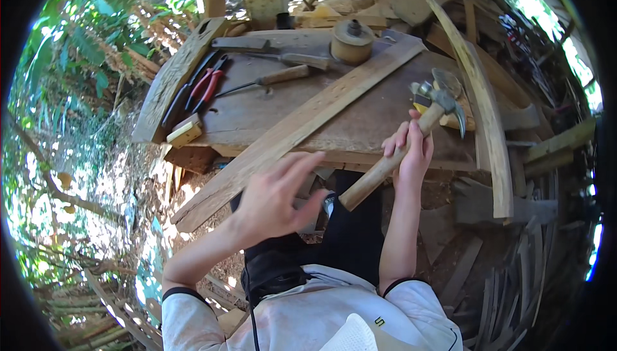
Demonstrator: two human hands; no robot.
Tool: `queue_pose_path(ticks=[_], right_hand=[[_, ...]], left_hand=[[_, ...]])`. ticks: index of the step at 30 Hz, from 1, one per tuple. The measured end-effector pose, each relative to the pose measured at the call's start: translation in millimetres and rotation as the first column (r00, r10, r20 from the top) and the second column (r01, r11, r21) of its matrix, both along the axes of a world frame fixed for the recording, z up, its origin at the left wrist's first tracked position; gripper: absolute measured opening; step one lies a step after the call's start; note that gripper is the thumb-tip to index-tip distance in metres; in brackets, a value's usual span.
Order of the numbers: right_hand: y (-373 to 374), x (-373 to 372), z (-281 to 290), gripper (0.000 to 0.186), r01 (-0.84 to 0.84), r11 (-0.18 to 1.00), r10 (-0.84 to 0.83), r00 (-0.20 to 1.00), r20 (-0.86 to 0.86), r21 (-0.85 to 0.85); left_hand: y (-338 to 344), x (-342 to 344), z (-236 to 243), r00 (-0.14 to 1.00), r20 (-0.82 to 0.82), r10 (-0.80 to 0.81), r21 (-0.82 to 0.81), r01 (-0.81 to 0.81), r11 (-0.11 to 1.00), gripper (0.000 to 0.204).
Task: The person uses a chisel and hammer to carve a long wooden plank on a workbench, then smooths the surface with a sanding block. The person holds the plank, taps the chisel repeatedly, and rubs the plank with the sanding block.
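Observation:
My right hand (413,152) is closed round the wooden handle of a claw hammer (380,172), just below its metal head. The hammer leans, head up and to the right, its handle end pointing down toward my lap. With fingers spread and nothing in them, my left hand (276,198) hovers in front of the bench's near edge. Beneath and beyond it, a long wooden plank (302,121) slants across the workbench (257,123), its near end jutting out past the edge toward the lower left.
Red-handled pliers (207,89), a wooden-handled chisel (283,75) and a small wood block (184,131) lie on the bench's left. A round container (351,42) stands at the back. Along the right runs a long curved board (483,107), with scrap wood (514,267) piled beyond.

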State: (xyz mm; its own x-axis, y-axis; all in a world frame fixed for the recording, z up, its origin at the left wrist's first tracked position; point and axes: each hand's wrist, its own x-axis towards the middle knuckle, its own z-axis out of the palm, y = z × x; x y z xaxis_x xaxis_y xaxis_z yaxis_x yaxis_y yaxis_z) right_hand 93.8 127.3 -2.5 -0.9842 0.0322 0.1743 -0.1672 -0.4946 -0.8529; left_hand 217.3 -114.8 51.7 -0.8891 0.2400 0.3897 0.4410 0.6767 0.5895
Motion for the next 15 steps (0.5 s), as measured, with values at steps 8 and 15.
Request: queue_pose_path(ticks=[8,15], right_hand=[[15.6,-31.9,-25.2,0.024,-0.016,0.94,0.015,1.0,0.004,0.341],[13.1,-20.8,-24.1,0.021,-0.066,0.898,0.073,0.997,0.002,0.436]], left_hand=[[-35.5,-26.3,-17.8,0.955,0.064,0.289,-0.279,-0.261,0.924,0.054],[-40.2,-61.1,-29.6,0.964,-0.011,0.266,-0.273,-0.259,0.927,0.06]])
